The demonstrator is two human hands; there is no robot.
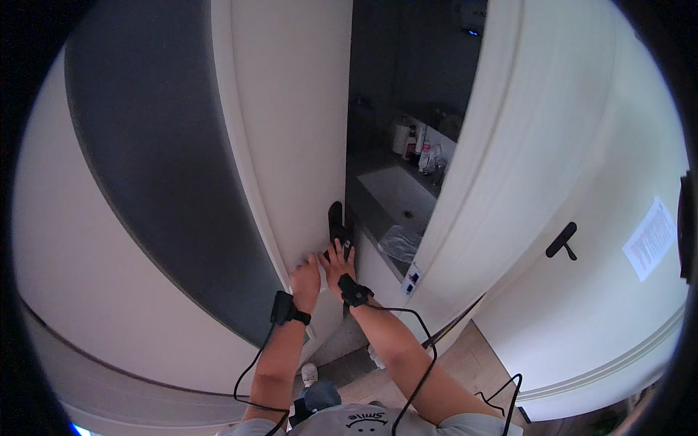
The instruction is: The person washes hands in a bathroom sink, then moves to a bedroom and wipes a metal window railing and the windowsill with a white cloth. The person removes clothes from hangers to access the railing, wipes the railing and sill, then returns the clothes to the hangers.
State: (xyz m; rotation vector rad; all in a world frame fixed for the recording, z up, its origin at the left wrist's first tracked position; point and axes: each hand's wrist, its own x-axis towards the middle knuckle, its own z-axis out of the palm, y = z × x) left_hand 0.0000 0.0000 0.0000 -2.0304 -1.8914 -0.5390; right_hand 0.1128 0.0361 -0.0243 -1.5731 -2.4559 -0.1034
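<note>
A white door stands ajar in front of me, with a black door handle near its free edge. My right hand lies against the lower part of this handle, its fingers stretched and a little apart. Just to its left, my left hand is closed with the fingers curled in, close to the door's face. Whatever those fingers hold, if anything, is hidden. Each wrist wears a black strapped device with a cable: one on the left wrist, one on the right wrist.
Through the gap shows a sink with bottles behind it and a clear plastic bag on its front edge. The door frame carries a strike plate. Another white door with a black handle stands right.
</note>
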